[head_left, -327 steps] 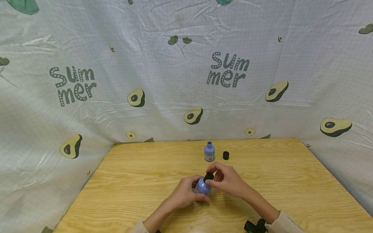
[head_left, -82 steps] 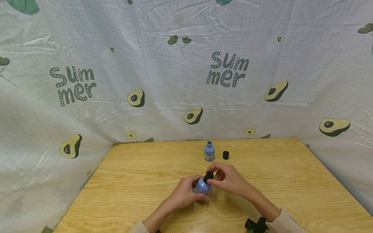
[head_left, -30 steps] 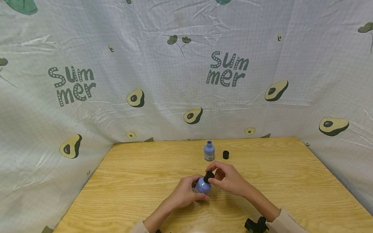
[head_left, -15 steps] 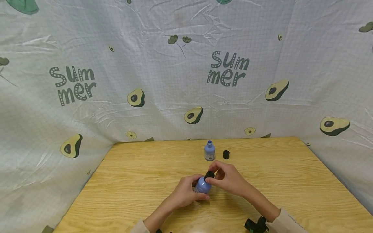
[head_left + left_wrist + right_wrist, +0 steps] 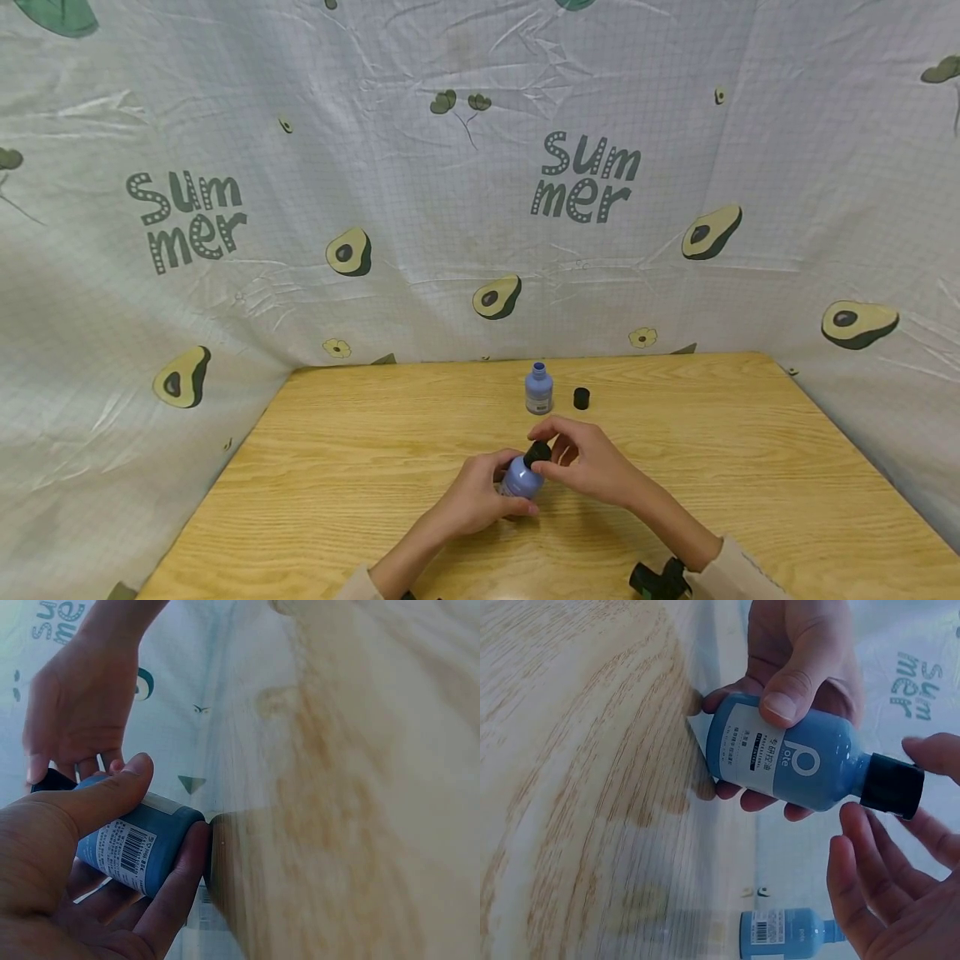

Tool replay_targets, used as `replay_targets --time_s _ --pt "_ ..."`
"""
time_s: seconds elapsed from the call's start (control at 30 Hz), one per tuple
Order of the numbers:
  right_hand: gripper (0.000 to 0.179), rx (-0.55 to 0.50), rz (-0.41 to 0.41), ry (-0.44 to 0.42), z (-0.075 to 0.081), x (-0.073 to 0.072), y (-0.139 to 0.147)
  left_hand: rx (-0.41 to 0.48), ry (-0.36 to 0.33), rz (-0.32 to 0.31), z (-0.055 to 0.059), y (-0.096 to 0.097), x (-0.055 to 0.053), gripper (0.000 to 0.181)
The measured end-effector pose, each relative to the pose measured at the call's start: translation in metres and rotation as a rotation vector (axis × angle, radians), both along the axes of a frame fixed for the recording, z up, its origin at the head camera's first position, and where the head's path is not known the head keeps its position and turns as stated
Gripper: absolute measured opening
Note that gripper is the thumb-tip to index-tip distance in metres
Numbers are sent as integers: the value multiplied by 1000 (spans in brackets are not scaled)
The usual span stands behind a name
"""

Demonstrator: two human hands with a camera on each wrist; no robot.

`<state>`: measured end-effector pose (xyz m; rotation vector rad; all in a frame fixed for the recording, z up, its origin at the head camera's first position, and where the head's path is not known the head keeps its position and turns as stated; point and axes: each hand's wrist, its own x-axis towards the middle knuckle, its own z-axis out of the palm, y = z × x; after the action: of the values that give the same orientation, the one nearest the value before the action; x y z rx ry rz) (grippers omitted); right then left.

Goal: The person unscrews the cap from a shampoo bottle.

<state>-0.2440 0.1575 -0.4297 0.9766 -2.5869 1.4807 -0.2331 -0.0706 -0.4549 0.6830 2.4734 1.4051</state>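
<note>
Tilted over the table, a blue plastic bottle (image 5: 521, 481) lies in the grip of my left hand (image 5: 474, 498). Its white label with dark print (image 5: 744, 750) shows in the right wrist view, the thumb pressed on its side and the fingers behind. A black screw cap (image 5: 892, 785) sits on the bottle's neck. My right hand (image 5: 588, 463) pinches this cap between thumb and index finger, its other fingers loosely bent below. In the left wrist view the barcode side of the bottle (image 5: 139, 851) shows, its base close to the tabletop.
Farther back stands a second blue bottle (image 5: 538, 393) without a cap, its mouth open. A loose black cap (image 5: 581, 398) rests to its right on the wooden table (image 5: 360, 442). Behind hangs a printed curtain (image 5: 420, 183). A black device (image 5: 660, 579) is at the right wrist.
The left hand and bottle have stayed in place. The right fingers have shifted slightly around the cap, the index finger a little to the left since half a second ago.
</note>
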Motion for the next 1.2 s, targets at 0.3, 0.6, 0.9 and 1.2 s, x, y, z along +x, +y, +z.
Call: replay_targets --time_s 0.3,0.6,0.9,1.2 --pt "29 14 -54 -29 0 0 -1 6 -1 -3 0 0 0 54" --pt "29 0 -4 5 2 1 0 10 -7 -5 0 0 1 54" --pt "31 8 -30 -6 0 0 0 14 -4 -6 0 0 0 55" --pt "26 -5 -28 -2 0 0 1 17 0 -7 -1 0 0 54"
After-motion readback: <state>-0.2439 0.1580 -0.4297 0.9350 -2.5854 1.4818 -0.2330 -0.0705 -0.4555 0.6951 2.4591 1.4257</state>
